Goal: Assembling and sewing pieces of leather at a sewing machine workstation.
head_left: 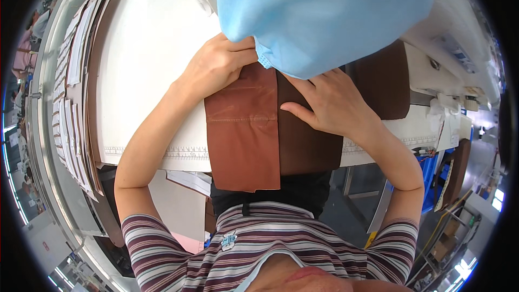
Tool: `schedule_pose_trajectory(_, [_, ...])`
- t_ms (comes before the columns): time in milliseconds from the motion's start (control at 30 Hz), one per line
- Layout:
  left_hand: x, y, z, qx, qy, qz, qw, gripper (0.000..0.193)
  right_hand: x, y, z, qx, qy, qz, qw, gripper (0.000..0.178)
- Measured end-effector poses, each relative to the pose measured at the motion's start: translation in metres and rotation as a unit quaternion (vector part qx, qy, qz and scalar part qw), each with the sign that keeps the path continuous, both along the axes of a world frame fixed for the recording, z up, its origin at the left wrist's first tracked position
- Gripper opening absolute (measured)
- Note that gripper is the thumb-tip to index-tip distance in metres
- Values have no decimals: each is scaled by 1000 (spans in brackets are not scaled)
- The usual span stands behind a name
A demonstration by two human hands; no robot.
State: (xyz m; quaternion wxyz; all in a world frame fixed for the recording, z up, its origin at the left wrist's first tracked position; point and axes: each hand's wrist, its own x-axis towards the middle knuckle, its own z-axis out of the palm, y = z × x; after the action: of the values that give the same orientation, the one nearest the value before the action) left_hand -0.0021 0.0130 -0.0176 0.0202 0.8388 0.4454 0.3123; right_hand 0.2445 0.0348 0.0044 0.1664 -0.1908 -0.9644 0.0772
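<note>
A reddish-brown strip of leather-like material (pixel 243 151) with a stitched line across it lies over the table's front edge, its near end hanging down. Under and beside it is a dark brown sheet (pixel 311 148). At the strip's far left edge, my left hand (pixel 216 65) has its fingers curled together; what they hold, if anything, is hidden. My right hand (pixel 335 103) rests flat on the dark brown sheet, thumb held apart, right of the strip. Light blue fabric (pixel 324 16) with a gathered edge covers the fingertips of both hands and the strip's far end.
The white table (pixel 146 48) has a ruler scale (pixel 173 153) along its front edge. At the left are stacked brown and white sheets (pixel 75 113). Another dark brown piece (pixel 384 86) lies to the right. Blue bins (pixel 430 176) stand beyond the right front corner.
</note>
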Motion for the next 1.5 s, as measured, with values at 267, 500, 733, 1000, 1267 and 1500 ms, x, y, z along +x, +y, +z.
schedule_pose_trajectory(267, [3,0,2,1,-44,-3,999,31,1,1,1,4,1,8,1000,56])
schedule_pose_trajectory(500, [-2,1,1,40,15,-26,999,33,0,4,-3,-18,-12,15,1000,55])
schedule_pose_trajectory(733, [12,-27,26,58,114,-99,987,31,13,-39,-6,48,12,38,998,37])
schedule_pose_trajectory(1000, [78,-174,20,-54,32,24,998,24,31,-150,-65,145,126,-53,980,19])
schedule_pose_trajectory(1267, [69,-186,9,26,4,10,1000,19,23,-144,-61,165,220,-32,961,8])
schedule_pose_trajectory(1500, [70,-185,12,51,18,1,999,19,26,-142,-53,173,214,2,961,6])
